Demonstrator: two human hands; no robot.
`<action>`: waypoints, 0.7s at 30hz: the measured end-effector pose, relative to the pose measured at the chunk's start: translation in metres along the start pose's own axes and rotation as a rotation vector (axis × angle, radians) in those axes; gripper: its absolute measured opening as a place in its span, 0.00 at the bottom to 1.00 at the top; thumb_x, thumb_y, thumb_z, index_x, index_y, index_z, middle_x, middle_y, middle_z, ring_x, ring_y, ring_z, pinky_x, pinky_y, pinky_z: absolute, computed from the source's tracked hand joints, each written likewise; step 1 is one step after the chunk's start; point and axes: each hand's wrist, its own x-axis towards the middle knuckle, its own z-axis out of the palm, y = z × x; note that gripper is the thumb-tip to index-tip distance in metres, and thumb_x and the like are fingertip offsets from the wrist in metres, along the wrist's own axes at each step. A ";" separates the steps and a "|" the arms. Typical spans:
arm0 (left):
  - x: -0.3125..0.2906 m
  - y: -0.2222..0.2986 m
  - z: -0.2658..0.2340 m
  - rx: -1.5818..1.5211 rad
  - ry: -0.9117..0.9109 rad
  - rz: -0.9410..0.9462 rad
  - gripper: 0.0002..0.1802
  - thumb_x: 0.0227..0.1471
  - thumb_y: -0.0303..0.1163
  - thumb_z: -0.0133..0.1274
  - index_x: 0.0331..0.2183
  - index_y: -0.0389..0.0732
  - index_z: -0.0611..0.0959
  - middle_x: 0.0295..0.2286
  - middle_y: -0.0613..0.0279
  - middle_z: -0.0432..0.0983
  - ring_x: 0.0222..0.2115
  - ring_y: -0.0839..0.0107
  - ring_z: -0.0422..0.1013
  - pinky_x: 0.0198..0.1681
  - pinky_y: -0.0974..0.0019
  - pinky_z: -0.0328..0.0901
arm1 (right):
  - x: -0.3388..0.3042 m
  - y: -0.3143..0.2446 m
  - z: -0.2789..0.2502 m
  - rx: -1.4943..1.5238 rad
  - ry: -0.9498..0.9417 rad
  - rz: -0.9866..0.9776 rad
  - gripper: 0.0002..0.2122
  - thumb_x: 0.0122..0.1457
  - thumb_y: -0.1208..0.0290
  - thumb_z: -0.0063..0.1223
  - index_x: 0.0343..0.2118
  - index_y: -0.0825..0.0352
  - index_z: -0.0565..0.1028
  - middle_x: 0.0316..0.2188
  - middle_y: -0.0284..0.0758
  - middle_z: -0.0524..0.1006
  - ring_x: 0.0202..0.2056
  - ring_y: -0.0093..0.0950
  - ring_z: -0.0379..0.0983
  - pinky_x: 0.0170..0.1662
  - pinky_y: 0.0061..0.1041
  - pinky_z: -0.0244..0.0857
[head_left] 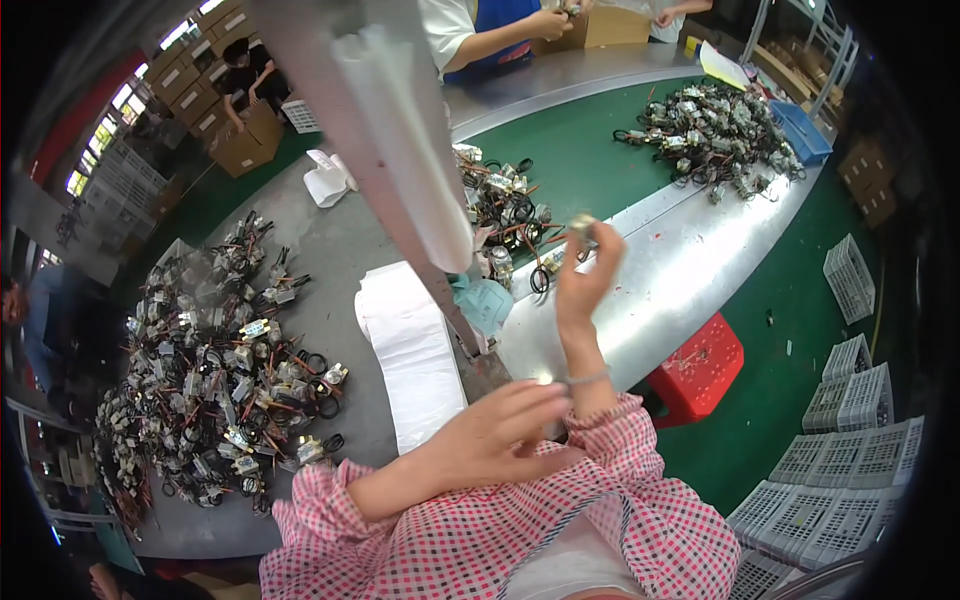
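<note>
Pink-checked clothing (430, 545) lies nearest. Beyond it, the left hand (495, 432) is loosely open, nothing visible in it, beside the right wrist. Farther off, the right hand (590, 275) pinches a small blurred part (582, 226) over the metal tabletop (650, 285). Left lie white sheets (405, 350) and a large wired heap (215, 390).

Small, blurred part (582, 224) in the right hand (588, 277)

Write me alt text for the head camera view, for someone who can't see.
A person's right hand holds up a small, blurred part over a metal table; the left hand is loosely open near the chest. A large pile of wired parts lies to the left, beside white sheets.
</note>
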 end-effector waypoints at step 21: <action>-0.204 -0.017 -0.022 0.391 -0.296 -0.647 0.42 0.39 0.40 0.59 0.54 0.42 0.59 0.53 0.45 0.49 0.54 0.48 0.48 0.55 0.52 0.48 | -0.086 -0.034 -0.061 -0.445 -0.767 -0.027 0.22 0.53 0.65 0.46 0.50 0.69 0.60 0.50 0.45 0.59 0.54 0.46 0.51 0.53 0.53 0.45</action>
